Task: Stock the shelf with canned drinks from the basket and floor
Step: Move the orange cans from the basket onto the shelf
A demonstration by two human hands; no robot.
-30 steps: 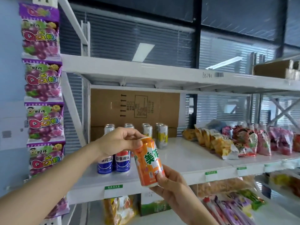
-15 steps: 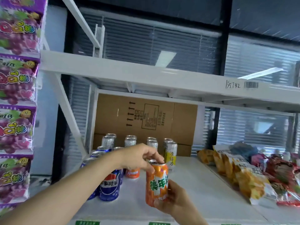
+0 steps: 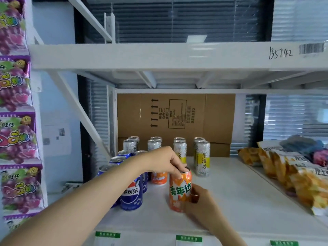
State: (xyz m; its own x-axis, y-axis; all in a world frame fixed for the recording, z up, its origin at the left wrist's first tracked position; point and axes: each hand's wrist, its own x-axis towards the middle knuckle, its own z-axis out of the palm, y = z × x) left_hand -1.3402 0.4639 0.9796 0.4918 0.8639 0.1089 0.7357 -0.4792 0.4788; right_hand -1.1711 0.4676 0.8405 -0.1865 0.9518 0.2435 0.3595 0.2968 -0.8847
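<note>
Orange can (image 3: 180, 189), upright on the shelf (image 3: 230, 201) in front of another orange can (image 3: 159, 177) and beside the blue cans (image 3: 131, 194): left hand (image 3: 164, 161) pinching its rim, right hand (image 3: 198, 203) clasping its base; placing step, release and alignment judged next.

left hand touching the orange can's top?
Touching. Head view shows the left hand with fingertips on the rim of the orange can.
</note>
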